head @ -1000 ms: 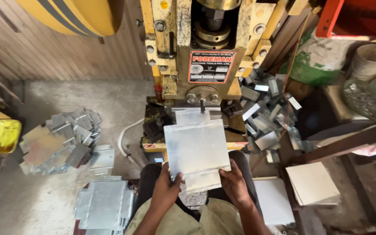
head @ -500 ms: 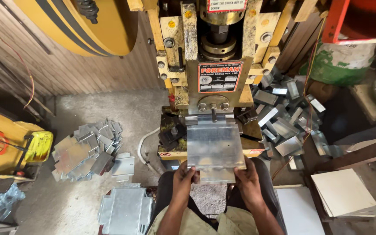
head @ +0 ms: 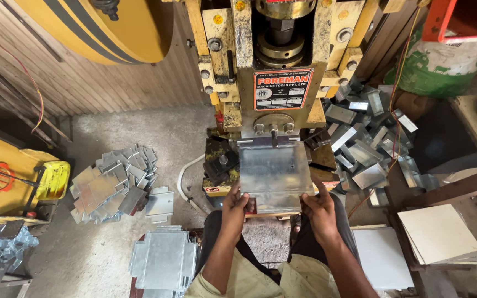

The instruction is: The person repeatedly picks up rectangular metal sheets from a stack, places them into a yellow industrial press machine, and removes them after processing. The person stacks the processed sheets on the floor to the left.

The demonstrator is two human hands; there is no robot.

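Observation:
A flat, shiny sheet-metal plate [head: 274, 174] lies on the bed of a yellow power press [head: 274, 66], its far edge pushed against the tool under the ram. My left hand [head: 234, 207] grips the plate's near left corner. My right hand [head: 317, 205] grips its near right corner, thumb on top. Both forearms reach up from the bottom of the view.
A heap of bent metal pieces [head: 360, 138] lies right of the press. A pile of cut plates [head: 111, 182] lies on the floor at left, a stack of notched blanks [head: 164, 259] nearer me. White flat sheets [head: 440, 234] sit at right. A large yellow flywheel [head: 106, 27] is top left.
The plate has slid forward from in front of the press onto its bed, up against the tool. Both hands moved forward with it, and the view came closer.

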